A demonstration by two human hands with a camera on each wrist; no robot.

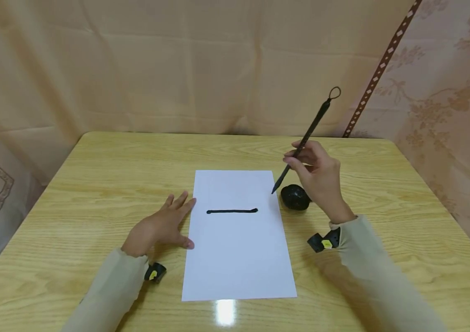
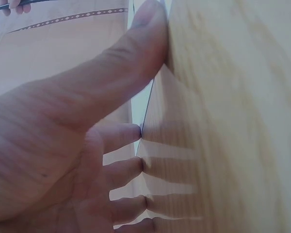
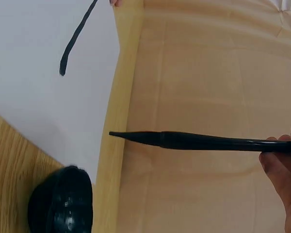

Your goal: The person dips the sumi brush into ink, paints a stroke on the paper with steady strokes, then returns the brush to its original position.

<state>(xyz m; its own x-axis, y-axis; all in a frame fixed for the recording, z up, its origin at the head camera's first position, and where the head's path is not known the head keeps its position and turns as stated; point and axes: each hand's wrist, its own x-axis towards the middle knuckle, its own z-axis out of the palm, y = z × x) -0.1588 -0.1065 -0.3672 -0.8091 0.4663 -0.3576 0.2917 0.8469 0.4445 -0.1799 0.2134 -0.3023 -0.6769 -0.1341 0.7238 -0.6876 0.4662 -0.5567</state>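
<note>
A white sheet of paper (image 1: 239, 263) lies on the table, with one horizontal black ink stroke (image 1: 232, 211) across its upper half. My left hand (image 1: 162, 227) rests at the sheet's left edge with fingers spread; thumb and fingertips touch the edge there. In the left wrist view, the thumb (image 2: 131, 53) is nearest the camera. Between thumb and fingers, my right hand (image 1: 319, 173) pinches a black calligraphy brush (image 1: 311, 127). The brush tilts, its dark tip (image 3: 131, 136) pointing down near the sheet's upper right edge, apparently above the surface.
Just right of the sheet sits a rounded, glossy black object (image 1: 295, 197), close below the right hand; its kind is unclear. The wooden table (image 1: 93, 184) ends at a beige cloth backdrop (image 1: 176, 69). A patterned cloth (image 1: 459, 115) hangs on the right.
</note>
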